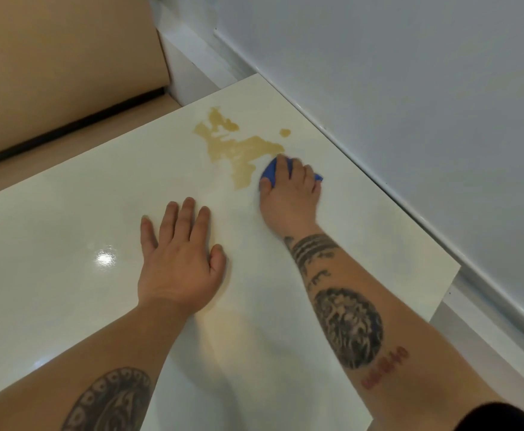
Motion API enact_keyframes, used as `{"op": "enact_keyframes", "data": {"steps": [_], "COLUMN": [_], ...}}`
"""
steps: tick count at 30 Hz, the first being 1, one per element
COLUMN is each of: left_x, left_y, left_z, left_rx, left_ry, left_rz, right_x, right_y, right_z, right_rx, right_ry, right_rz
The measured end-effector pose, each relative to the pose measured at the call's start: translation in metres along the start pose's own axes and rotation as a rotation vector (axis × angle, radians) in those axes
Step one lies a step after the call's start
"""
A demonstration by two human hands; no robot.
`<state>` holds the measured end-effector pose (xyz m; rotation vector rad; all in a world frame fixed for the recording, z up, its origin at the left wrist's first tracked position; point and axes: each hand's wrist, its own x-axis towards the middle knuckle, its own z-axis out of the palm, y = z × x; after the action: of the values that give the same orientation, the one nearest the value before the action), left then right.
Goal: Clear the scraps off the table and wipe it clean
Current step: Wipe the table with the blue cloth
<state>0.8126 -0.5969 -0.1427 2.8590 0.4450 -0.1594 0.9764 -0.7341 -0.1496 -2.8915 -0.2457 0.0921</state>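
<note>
From my feed, the tan bench point(52, 73) sits at far left behind the glossy white table point(52, 244). My left hand point(180, 259) lies flat on the tabletop, fingers straight and slightly spread, holding nothing. Further right, a yellow-brown spill point(242, 150) smears the far part of the table. My right hand point(292, 194) presses a blue cloth point(270, 172) down at the spill's near-right edge, fingers curled over it. The grey wall point(410, 119) borders the right side.

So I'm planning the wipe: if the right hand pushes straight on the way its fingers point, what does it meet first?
The right hand, holding the blue cloth, would likely run straight into the brownish spill, which begins at its fingertips.
</note>
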Motion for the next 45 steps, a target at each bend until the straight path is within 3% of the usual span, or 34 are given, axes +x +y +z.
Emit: {"op": "enact_keyframes", "data": {"steps": [3,5,8,10,12,15,18,22,25,28,31,33,36,39,42,45], "left_x": [-0.001,-0.001,-0.001,0.000,0.001,0.000,-0.002,-0.019,-0.037,-0.058,-0.075,-0.080,-0.076,-0.067,-0.042,-0.007], "left_y": [-0.001,-0.001,-0.002,-0.002,-0.003,-0.004,-0.007,-0.008,-0.006,0.002,0.014,0.017,0.006,0.000,0.005,0.023], "left_z": [0.000,0.001,0.002,0.001,0.001,0.000,-0.001,-0.013,-0.030,-0.052,-0.075,-0.083,-0.090,-0.092,-0.088,-0.077], "left_rx": [-0.010,-0.020,-0.035,-0.039,-0.030,-0.064,-0.269,-0.721,-0.984,-1.234,-1.381,-1.336,-1.278,-1.270,-1.171,-0.998], "left_ry": [0.006,0.002,0.002,0.003,-0.009,0.008,0.104,0.180,0.194,0.086,-0.054,0.049,0.291,0.374,0.403,0.403], "left_rz": [0.004,0.008,0.011,0.015,0.018,0.024,0.031,-0.056,-0.181,-0.195,-0.177,-0.282,-0.472,-0.509,-0.435,-0.232], "right_x": [-0.058,-0.068,-0.037,-0.013,-0.003,-0.024,-0.065,-0.101,-0.116,-0.137,-0.174,-0.187,-0.178,-0.141,-0.083,-0.021], "right_y": [0.001,0.026,0.056,0.047,0.024,-0.005,-0.013,-0.035,-0.053,-0.075,-0.099,-0.098,-0.073,-0.031,0.022,0.064], "right_z": [-0.002,-0.007,-0.012,-0.012,-0.009,-0.007,0.000,-0.005,-0.036,-0.064,-0.082,-0.090,-0.107,-0.111,-0.106,-0.100], "right_rx": [-0.039,-0.053,-0.068,-0.029,-0.004,0.001,0.032,0.409,0.871,1.228,1.464,1.528,1.495,1.175,0.788,0.562], "right_ry": [-0.053,-0.082,0.003,-0.057,-0.099,-0.126,-0.066,-0.135,-0.235,-0.352,-0.506,-0.622,-0.735,-0.553,-0.279,-0.165], "right_rz": [-0.270,-0.341,-0.156,0.041,0.127,-0.053,-0.195,-0.147,0.143,0.470,0.460,0.389,0.327,0.291,0.258,0.207]}}
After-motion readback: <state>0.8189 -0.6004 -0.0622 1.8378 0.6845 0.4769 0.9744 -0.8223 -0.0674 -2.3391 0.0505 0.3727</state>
